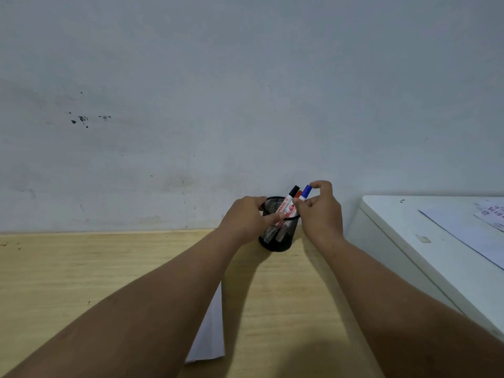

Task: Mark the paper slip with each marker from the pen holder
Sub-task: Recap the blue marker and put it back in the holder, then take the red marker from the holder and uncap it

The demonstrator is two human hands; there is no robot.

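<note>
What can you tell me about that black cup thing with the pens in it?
The round black wire-mesh pen holder stands upright on the light wooden table by the wall. Three capped markers lean inside: black, red, blue. The left hand grips its rim; the right hand pinches the blue marker.

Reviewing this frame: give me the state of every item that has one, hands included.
pen holder: upright on the desk, steadied by the left hand.
black-capped marker: capped, in the holder.
red-capped marker: capped, in the holder.
blue-capped marker: capped, pinched by the right hand.
paper slip: flat, partly under the left forearm.
</note>
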